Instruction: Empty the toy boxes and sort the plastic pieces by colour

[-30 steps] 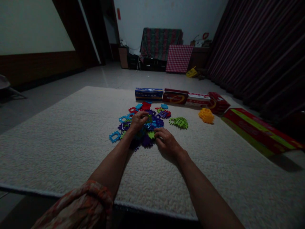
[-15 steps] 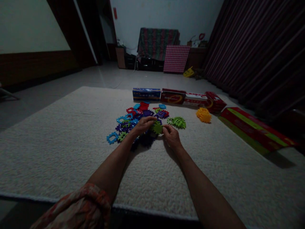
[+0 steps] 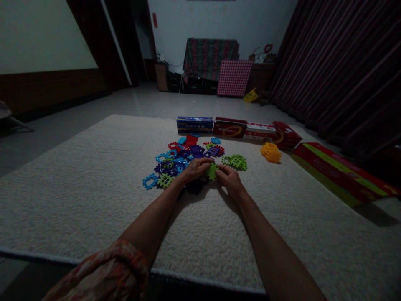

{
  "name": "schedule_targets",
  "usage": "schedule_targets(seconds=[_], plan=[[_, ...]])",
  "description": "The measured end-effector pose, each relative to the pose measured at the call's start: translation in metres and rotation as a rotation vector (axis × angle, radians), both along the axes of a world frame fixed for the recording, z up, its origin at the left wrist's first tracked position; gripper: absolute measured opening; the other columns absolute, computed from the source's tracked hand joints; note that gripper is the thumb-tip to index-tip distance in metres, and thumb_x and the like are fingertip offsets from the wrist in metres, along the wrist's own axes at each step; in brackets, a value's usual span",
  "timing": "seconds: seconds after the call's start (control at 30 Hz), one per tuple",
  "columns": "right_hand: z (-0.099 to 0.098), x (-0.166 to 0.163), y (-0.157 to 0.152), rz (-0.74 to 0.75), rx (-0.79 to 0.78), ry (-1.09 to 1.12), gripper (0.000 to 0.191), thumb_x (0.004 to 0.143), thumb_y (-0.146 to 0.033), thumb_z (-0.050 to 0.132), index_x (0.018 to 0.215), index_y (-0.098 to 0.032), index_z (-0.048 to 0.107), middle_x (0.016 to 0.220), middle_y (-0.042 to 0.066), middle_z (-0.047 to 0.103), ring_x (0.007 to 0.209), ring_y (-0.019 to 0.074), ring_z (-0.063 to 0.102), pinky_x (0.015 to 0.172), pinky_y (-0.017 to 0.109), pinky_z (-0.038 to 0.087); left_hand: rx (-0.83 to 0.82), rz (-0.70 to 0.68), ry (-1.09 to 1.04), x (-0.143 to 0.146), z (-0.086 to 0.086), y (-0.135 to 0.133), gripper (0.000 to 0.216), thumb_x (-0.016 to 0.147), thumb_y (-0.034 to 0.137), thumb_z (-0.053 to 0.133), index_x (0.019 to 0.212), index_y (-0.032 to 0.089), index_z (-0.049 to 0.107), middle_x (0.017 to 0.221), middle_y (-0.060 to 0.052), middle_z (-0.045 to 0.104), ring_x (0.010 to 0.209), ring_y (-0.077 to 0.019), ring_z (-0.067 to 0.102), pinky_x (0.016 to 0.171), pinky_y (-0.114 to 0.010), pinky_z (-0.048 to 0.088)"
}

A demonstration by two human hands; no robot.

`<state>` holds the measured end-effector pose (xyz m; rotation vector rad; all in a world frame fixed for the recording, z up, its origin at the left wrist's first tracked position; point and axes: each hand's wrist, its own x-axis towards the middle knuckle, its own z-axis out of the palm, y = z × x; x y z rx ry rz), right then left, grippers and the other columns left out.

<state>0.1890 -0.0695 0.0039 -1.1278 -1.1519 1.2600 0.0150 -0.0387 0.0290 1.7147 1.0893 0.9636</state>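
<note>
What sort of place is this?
Probably a living room in a home: a dark curtain hangs at right, a striped cloth drapes something by the far wall, and a pale quilted mat bears scattered toothed plastic pieces.

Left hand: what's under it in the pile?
Dark, shadowed pieces show just below the left hand in the image, and blue pieces show beside it. Whatever lies directly beneath its palm and fingers is covered, so I cannot tell.
</note>
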Motion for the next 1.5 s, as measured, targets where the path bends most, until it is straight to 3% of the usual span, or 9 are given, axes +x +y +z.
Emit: schedule_targets(seconds=[0.17,0.33,0.5,0.73,0.97,1.1,1.23,1.37,1.5], plan=[[0.001,0.006,0.004,-0.08,0.008,-0.067,0.039,0.06,-0.041,0.075,0.092,-0.019,0.074,0.079,0.002,0.072,0.064,0.0156,0.06,0.052,0.025,0.045,0.1,0.07,0.088,-0.007,-0.001,0.01,0.035,0.086,0.027,0.056,0.113,0.015,0.076,0.085,-0.004,0.075,0.074,-0.0163,0.067,0.068,-0.026,0.053],[0.001,0.027,0.015,-0.336,0.051,-0.18,0.049,0.059,-0.045,0.069,0.098,-0.015,0.075,0.073,0.002,0.069,0.063,0.0163,0.057,0.056,0.028,0.047,0.274,0.509,0.369,-0.053,0.008,0.024,0.033,0.089,0.017,0.051,0.109,0.019,0.077,0.108,-0.007,0.077,0.103,-0.0209,0.07,0.095,-0.031,0.052],[0.003,0.055,0.023,-0.54,0.1,-0.345,0.053,0.062,-0.045,0.061,0.102,-0.012,0.076,0.074,0.003,0.067,0.067,0.0175,0.057,0.062,0.031,0.046,0.106,0.811,0.794,-0.103,0.015,0.022,0.041,0.088,0.015,0.052,0.122,0.019,0.073,0.123,-0.011,0.072,0.115,-0.0259,0.067,0.102,-0.034,0.049],[0.002,0.074,0.024,-0.629,0.124,-0.67,0.04,0.066,-0.036,0.06,0.096,-0.015,0.076,0.074,0.005,0.068,0.071,0.0215,0.061,0.074,0.035,0.051,-0.053,0.782,0.88,-0.113,0.005,0.019,0.042,0.086,0.021,0.057,0.125,0.016,0.071,0.126,-0.016,0.071,0.122,-0.0313,0.063,0.103,-0.039,0.048],[-0.007,0.069,0.028,-0.699,0.418,-0.959,0.037,0.071,-0.025,0.053,0.1,-0.014,0.073,0.103,0.016,0.069,0.099,0.0307,0.063,0.095,0.048,0.05,-0.072,0.727,0.933,-0.112,0.002,0.019,0.037,0.083,0.021,0.06,0.117,0.018,0.075,0.12,-0.016,0.073,0.119,-0.0338,0.065,0.1,-0.041,0.05],[-0.006,0.043,0.019,-0.509,0.639,-0.907,0.029,0.077,-0.018,0.052,0.099,-0.016,0.07,0.104,0.015,0.07,0.104,0.0286,0.064,0.098,0.047,0.05,-0.092,0.727,0.928,-0.112,0.004,0.019,0.036,0.08,0.019,0.061,0.112,0.019,0.076,0.117,-0.015,0.075,0.116,-0.0334,0.066,0.097,-0.041,0.052],[-0.004,-0.003,-0.007,-0.098,0.8,-0.793,0.025,0.082,-0.016,0.054,0.102,-0.02,0.069,0.106,0.011,0.072,0.104,0.0254,0.065,0.097,0.044,0.051,-0.08,0.828,0.838,-0.111,0.01,0.019,0.036,0.082,0.02,0.059,0.114,0.018,0.076,0.118,-0.016,0.074,0.115,-0.0327,0.067,0.094,-0.04,0.052],[-0.004,-0.042,-0.033,0.26,0.852,-0.755,0.033,0.081,-0.016,0.064,0.113,-0.021,0.068,0.125,0.012,0.067,0.119,0.026,0.06,0.104,0.046,0.047,-0.011,0.905,0.716,-0.112,0.018,0.021,0.037,0.082,0.022,0.059,0.115,0.017,0.075,0.116,-0.016,0.075,0.111,-0.0312,0.068,0.093,-0.038,0.051],[-0.007,-0.053,-0.041,0.377,0.879,-0.801,0.035,0.083,-0.017,0.066,0.118,-0.02,0.067,0.131,0.012,0.065,0.123,0.027,0.056,0.105,0.049,0.044,0.038,0.876,0.488,-0.112,0.022,0.024,0.032,0.075,0.027,0.067,0.104,0.017,0.077,0.097,-0.012,0.078,0.096,-0.0274,0.071,0.084,-0.034,0.052]])
